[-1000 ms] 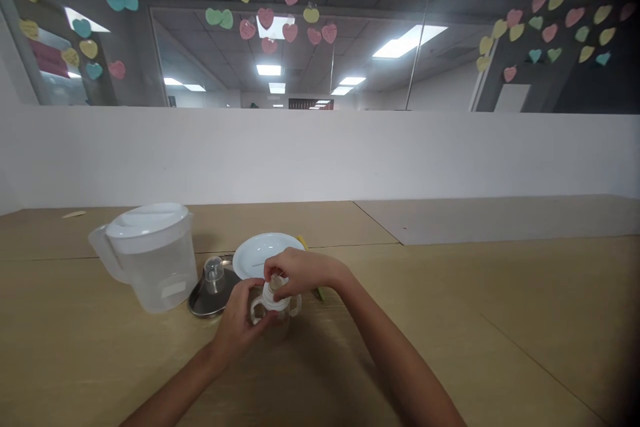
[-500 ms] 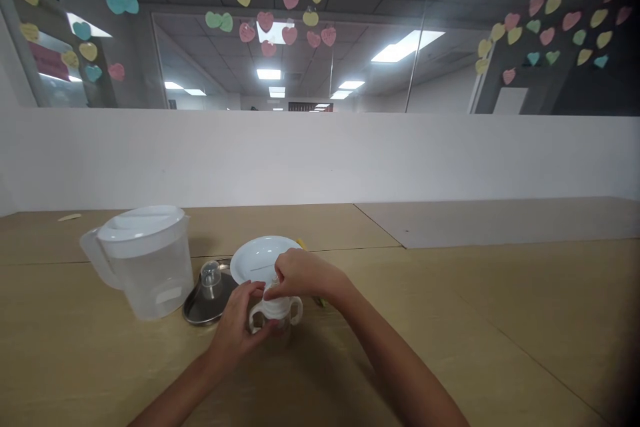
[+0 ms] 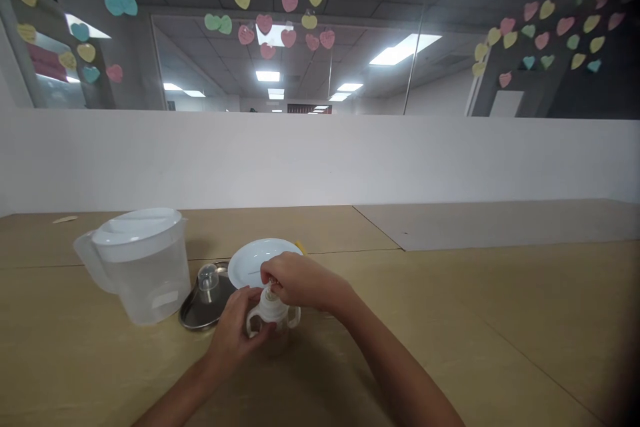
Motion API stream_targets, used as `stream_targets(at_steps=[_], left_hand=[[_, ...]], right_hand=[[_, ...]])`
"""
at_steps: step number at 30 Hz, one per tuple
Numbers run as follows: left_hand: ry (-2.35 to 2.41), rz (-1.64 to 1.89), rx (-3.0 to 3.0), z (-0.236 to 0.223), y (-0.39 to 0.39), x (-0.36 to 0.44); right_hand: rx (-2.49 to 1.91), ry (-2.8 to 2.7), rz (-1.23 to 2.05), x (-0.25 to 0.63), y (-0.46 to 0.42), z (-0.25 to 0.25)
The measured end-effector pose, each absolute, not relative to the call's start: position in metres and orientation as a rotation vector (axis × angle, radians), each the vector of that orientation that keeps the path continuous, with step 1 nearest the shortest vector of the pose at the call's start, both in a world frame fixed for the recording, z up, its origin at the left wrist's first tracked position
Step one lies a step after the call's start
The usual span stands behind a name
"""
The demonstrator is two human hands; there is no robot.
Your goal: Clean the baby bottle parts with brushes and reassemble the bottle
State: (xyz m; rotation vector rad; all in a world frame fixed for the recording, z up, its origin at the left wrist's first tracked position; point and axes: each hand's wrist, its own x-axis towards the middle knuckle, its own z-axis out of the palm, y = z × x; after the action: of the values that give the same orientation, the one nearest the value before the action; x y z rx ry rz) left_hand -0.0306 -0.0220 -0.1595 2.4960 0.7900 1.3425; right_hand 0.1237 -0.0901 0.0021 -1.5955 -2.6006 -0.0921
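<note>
A small white baby bottle (image 3: 273,317) with two side handles stands on the wooden table in front of me. My left hand (image 3: 235,327) wraps around its left side and steadies it. My right hand (image 3: 295,280) is closed over the top, pinching the teat and collar. Just behind the bottle lies a white plate (image 3: 257,261). To the left a clear dome cap (image 3: 208,278) sits on a round metal tray (image 3: 193,313).
A clear plastic pitcher (image 3: 137,267) with a white lid stands at the left of the table (image 3: 475,327). A white partition wall (image 3: 350,157) runs behind the table. Paper hearts hang on the glass above.
My right hand has shifted on the bottle's top, fingers turning around the collar. The left hand keeps its hold. The view drifted slightly.
</note>
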Motion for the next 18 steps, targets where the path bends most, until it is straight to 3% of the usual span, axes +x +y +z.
stream_targets(at_steps=[7,14,18], left_hand=[[0.81,1.294,2.424,-0.168,-0.018,-0.031],[0.832,1.316,2.526,-0.16,-0.021,-0.031],[0.912,1.337,2.48,-0.16,-0.023,-0.029]], right_hand=[[-1.748,-2.53,-0.112,0.117,-0.089,0.004],[-1.525,-2.709,0.13,0.128,-0.077,-0.009],[-1.713,-2.649,-0.047,0.117,-0.078,-0.014]])
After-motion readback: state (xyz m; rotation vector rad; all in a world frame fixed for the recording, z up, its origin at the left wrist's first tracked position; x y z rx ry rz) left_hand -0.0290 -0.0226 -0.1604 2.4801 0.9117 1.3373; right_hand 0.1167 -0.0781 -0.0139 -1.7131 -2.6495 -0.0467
